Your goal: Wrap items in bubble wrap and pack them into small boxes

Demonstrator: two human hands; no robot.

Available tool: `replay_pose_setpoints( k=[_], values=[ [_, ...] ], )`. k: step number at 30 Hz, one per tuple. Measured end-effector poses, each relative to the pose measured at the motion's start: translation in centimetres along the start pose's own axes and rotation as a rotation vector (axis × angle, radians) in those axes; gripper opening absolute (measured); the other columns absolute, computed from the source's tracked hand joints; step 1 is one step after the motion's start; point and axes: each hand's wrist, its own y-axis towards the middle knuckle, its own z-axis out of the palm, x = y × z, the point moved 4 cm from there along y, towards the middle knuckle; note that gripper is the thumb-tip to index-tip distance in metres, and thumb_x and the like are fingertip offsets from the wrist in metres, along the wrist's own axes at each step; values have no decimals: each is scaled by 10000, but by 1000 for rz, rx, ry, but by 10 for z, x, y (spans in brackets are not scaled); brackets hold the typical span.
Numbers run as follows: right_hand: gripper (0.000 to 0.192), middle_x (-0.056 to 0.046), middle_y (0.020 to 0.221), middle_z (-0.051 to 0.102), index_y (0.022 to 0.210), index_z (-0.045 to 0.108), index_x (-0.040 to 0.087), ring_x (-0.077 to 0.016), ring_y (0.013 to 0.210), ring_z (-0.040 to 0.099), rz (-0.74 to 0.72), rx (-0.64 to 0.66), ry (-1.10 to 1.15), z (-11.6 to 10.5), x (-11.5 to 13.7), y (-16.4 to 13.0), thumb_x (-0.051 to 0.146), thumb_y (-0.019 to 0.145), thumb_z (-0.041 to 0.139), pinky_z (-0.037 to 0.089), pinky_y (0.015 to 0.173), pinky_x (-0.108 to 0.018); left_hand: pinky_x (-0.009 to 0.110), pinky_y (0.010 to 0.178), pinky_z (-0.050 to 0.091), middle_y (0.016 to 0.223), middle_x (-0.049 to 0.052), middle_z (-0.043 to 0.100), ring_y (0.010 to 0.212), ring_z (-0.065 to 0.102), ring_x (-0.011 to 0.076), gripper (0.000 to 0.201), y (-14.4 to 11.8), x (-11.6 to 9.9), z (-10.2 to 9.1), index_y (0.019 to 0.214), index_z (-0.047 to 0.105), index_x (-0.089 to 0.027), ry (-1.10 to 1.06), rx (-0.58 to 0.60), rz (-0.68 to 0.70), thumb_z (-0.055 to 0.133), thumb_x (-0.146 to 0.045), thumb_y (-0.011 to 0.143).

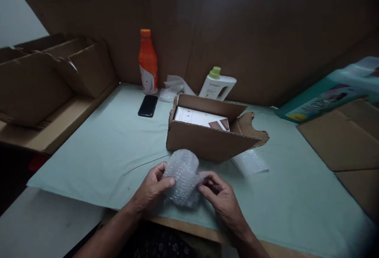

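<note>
Both hands are gripping a crumpled bundle of bubble wrap (pixel 183 177) just in front of the open cardboard box (pixel 207 141), on the near side of the pale green sheet covering the desk (pixel 103 151). The left hand (pixel 152 187) is pinching the bundle's left edge with thumb and fingers closed on it; the right hand (pixel 220 197) is clasping its lower right edge, fingers curled around the film. The bundle is lying between the two hands, its long axis running from the hands up toward the box, with both hands equally close. A second bubble wrap piece (pixel 250 162) is lying just right of the box front. Behind the box are standing a white detergent bottle (pixel 217 86) and an orange bottle (pixel 148 62), with a black phone (pixel 147 105) lying left of the box.
</note>
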Motion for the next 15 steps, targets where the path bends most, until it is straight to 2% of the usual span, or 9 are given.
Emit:
replay_pose_setpoints(
  k=[2,5,7,10,12,15],
  values=[
    [274,-44,841,738,867,729,200,-195,791,666,38,-18,84,-5,-4,3,468,811,736,528,753,-289,234,639,425,715,-21,591,652,539,117,437,-5,-6,-6,787,571,-180,-30,-25,33,902,-396,599],
    [259,-23,830,723,841,725,211,-179,781,642,53,-163,208,-26,-10,2,449,757,785,515,747,-273,213,592,404,718,-38,578,632,529,103,441,-14,-16,-27,771,548,-194,-90,-152,101,913,-347,576],
    [266,-16,819,713,834,711,217,-177,771,638,58,-275,268,-40,-15,2,435,715,807,520,735,-273,224,663,446,760,-31,598,699,574,119,398,-20,-23,-44,785,570,-196,-57,-290,194,900,-317,597],
    [294,-15,793,696,834,668,217,-179,716,632,79,-423,251,-54,-21,0,430,686,806,528,673,-282,265,797,481,816,-12,626,799,608,152,280,-32,-35,-65,816,620,-203,143,-488,357,846,-289,675],
    [292,-16,774,686,837,644,214,-175,682,623,86,-523,141,-63,-20,-4,429,700,788,520,636,-277,292,826,488,872,13,650,851,618,183,213,-37,-43,-67,861,656,-208,325,-534,405,802,-273,721],
    [304,-34,808,703,883,656,207,-192,716,638,41,-676,-81,-82,-11,-19,446,722,754,519,651,-284,347,908,479,988,59,682,992,629,246,146,-37,-54,-45,909,690,-220,600,-430,478,731,-217,769]
  ],
)
